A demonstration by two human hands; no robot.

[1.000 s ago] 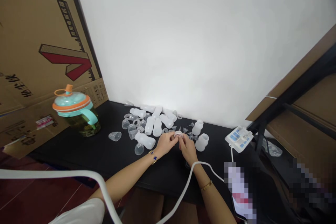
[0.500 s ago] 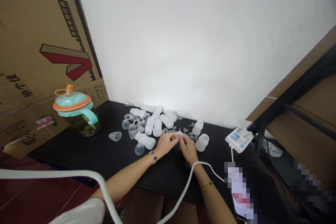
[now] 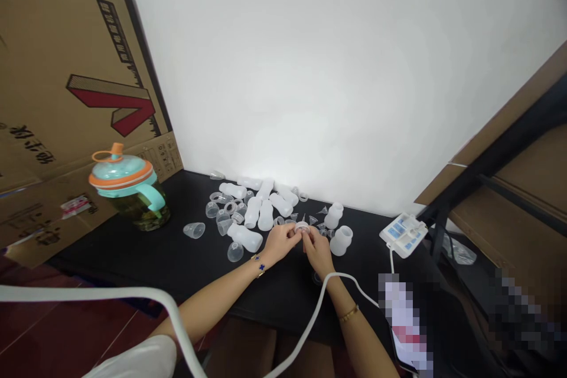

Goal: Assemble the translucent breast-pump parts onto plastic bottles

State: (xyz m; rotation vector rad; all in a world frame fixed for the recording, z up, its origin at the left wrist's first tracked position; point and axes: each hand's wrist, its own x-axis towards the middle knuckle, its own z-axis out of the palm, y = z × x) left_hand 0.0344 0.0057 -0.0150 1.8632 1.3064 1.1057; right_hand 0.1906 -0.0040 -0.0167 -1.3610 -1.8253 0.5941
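Note:
My left hand (image 3: 278, 243) and my right hand (image 3: 315, 247) meet over the black table, their fingertips pinching a small clear plastic ring (image 3: 302, 227) between them. Just beyond my fingers lies a loose heap of frosted plastic bottles (image 3: 253, 212) and clear funnel-shaped cups (image 3: 211, 209), mixed with small rings and cones. One frosted bottle (image 3: 245, 238) lies close to my left hand, and another (image 3: 341, 240) stands near my right. A white cable (image 3: 322, 307) crosses over my right forearm.
A tumbler with an orange and turquoise lid (image 3: 123, 172) stands at the table's left, before a large cardboard sheet (image 3: 88, 71). A white control unit (image 3: 403, 235) sits at the right, near a blurred phone (image 3: 405, 325). A white wall rises behind the black table (image 3: 146, 254).

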